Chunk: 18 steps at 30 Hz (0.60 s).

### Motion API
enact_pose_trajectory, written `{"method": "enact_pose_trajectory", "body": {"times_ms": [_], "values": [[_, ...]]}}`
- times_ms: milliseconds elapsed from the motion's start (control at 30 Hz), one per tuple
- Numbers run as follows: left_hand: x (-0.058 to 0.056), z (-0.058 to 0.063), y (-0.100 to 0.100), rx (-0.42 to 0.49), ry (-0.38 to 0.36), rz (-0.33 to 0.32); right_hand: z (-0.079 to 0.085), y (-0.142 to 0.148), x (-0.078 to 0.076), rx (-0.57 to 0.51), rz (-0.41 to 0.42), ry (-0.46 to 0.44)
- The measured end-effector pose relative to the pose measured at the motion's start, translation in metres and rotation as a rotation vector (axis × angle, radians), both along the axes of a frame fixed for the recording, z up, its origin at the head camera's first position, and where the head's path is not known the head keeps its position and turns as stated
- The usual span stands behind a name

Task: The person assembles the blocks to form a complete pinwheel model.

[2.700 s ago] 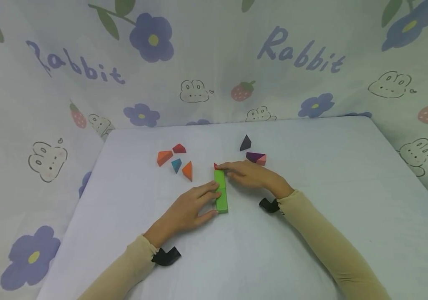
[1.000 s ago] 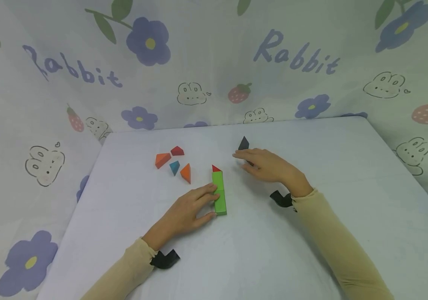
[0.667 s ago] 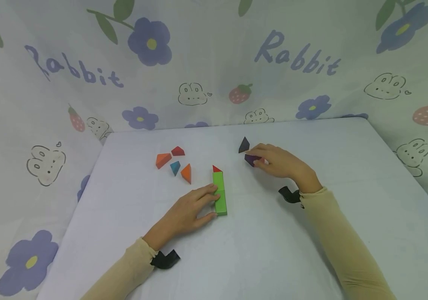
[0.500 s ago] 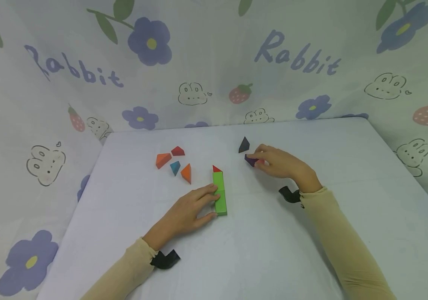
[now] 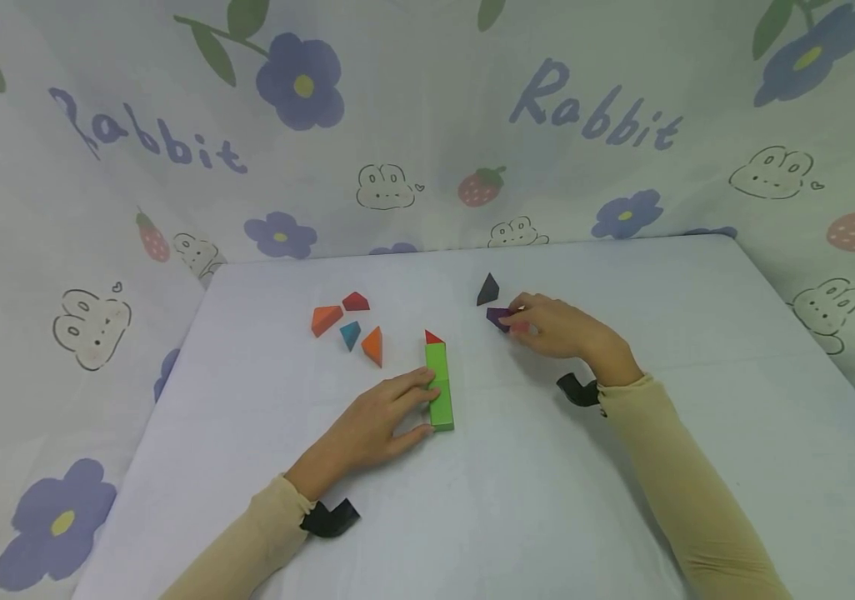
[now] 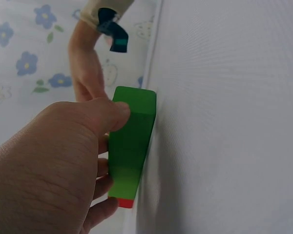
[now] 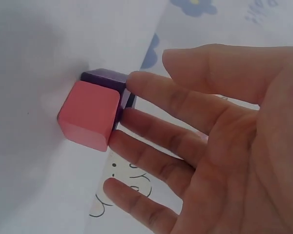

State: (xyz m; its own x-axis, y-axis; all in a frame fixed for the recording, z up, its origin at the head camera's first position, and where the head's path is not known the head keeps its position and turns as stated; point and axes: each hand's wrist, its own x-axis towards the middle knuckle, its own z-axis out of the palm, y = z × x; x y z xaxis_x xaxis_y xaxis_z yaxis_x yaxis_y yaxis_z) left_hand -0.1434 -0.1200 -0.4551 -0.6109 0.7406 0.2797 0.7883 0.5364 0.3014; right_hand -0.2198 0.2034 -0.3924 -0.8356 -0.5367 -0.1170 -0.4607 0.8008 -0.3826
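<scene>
My left hand rests along the left side of two green blocks set end to end, fingertips and thumb touching them. A small red triangular block stands at their far end. To the right, my right hand reaches over a purple block and a pink block that sit against each other. In the right wrist view its fairly straight fingers touch the sides of these two blocks, while the thumb stays apart. A dark grey triangular block lies just beyond them.
Left of the green blocks lie an orange block, a dark red block, a blue block and another orange block. A white cloth covers the table, with a printed curtain behind it.
My right hand has left the red block and moved right to the purple and pink blocks, its fingers shifting slightly on them. My left hand has stayed at the green blocks.
</scene>
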Motion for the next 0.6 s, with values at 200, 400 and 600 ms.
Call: {"method": "enact_pose_trajectory", "body": {"times_ms": [200,400,600], "values": [[-0.0007,-0.0014,0.0001,0.011,0.024,-0.004,-0.0079,-0.0034,-0.0030,-0.022,0.047,-0.001],[-0.0007,-0.0029,-0.0002,0.011,0.016,-0.001,-0.0075,-0.0052,-0.0027,0.003,0.038,-0.001],[-0.0008,-0.0035,-0.0005,0.010,0.001,0.000,-0.0041,-0.0028,-0.0018,0.016,-0.015,-0.040]]}}
